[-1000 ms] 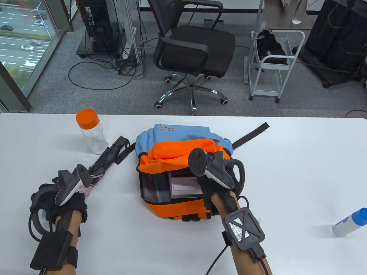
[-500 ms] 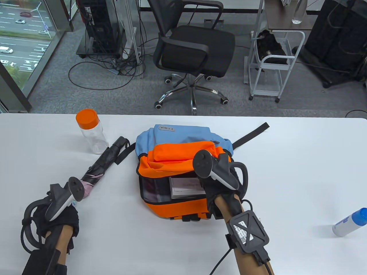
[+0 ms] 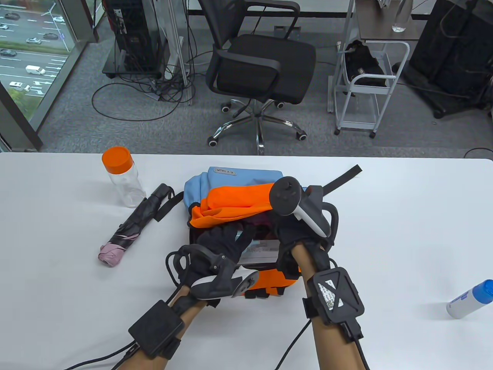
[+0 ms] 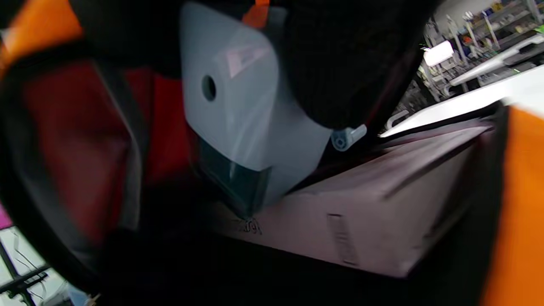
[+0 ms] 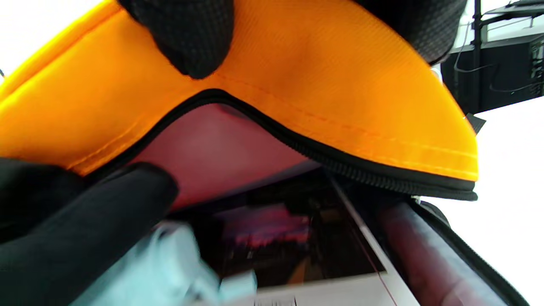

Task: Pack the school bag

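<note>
At frame centre, right hand (image 3: pixel 298 237) pinches the bag (image 3: pixel 231 185) flap up; left hand (image 3: pixel 221 241), grip indeterminate, reaches inside.

Backpack (image 3: pixel 235 185) mid-table; umbrella (image 3: pixel 133 225) left of it, bottle (image 3: pixel 121 177) behind umbrella; book (image 3: pixel 262 250) inside backpack.

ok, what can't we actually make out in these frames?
- Table view: the left hand covers the object it puts into the backpack.
- Left wrist view: pale object blurred, identity unclear.
- Right wrist view: book cut off by the bottom edge.
- Table view: spray bottle label too small.
</note>
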`<state>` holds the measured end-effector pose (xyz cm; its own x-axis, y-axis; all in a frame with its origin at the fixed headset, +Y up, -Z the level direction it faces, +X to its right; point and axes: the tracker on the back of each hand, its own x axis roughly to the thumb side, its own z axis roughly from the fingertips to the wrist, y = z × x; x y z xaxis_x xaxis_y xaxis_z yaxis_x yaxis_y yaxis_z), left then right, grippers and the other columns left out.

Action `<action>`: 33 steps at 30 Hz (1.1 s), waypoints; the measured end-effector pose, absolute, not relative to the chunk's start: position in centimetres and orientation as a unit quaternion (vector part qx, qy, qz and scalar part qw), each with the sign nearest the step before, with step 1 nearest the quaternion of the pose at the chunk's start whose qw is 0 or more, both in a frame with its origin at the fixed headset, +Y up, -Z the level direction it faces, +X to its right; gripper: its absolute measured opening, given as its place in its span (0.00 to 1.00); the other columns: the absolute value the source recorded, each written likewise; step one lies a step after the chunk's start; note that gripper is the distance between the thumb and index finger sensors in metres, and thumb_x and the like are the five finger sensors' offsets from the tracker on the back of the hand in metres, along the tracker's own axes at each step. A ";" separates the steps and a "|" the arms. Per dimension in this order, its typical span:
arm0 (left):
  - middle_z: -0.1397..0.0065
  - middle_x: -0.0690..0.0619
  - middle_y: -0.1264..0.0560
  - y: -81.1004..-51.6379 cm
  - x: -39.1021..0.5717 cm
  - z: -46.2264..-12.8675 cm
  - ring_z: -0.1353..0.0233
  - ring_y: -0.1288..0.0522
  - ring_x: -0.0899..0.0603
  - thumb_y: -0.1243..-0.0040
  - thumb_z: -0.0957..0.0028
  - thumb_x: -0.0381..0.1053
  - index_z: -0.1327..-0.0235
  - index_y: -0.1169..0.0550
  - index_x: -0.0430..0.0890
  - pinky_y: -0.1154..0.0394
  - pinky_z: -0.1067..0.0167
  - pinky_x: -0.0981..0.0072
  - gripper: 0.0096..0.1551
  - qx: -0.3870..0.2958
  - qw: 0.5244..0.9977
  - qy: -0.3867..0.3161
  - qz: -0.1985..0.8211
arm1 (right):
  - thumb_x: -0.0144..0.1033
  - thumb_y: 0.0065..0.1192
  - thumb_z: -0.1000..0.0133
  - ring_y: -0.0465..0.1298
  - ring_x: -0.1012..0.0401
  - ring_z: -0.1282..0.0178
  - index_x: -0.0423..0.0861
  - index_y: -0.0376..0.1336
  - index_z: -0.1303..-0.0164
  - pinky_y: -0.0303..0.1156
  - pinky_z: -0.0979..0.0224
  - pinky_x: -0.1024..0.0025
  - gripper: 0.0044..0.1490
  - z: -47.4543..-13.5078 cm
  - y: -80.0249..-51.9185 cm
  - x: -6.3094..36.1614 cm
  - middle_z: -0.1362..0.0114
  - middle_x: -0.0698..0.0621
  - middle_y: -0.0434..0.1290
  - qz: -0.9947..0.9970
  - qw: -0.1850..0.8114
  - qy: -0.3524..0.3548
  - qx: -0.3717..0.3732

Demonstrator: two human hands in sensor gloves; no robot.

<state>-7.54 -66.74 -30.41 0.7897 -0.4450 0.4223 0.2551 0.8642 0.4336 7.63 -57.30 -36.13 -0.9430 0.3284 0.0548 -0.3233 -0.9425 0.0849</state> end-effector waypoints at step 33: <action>0.39 0.43 0.13 -64.9 -20.2 -30.9 0.40 0.16 0.32 0.43 0.46 0.56 0.41 0.12 0.44 0.19 0.45 0.44 0.29 -0.105 0.991 -0.074 0.029 | 0.38 0.63 0.46 0.75 0.39 0.33 0.42 0.65 0.30 0.71 0.32 0.40 0.32 -30.0 -67.5 4.5 0.27 0.37 0.72 0.976 0.000 0.092 0.196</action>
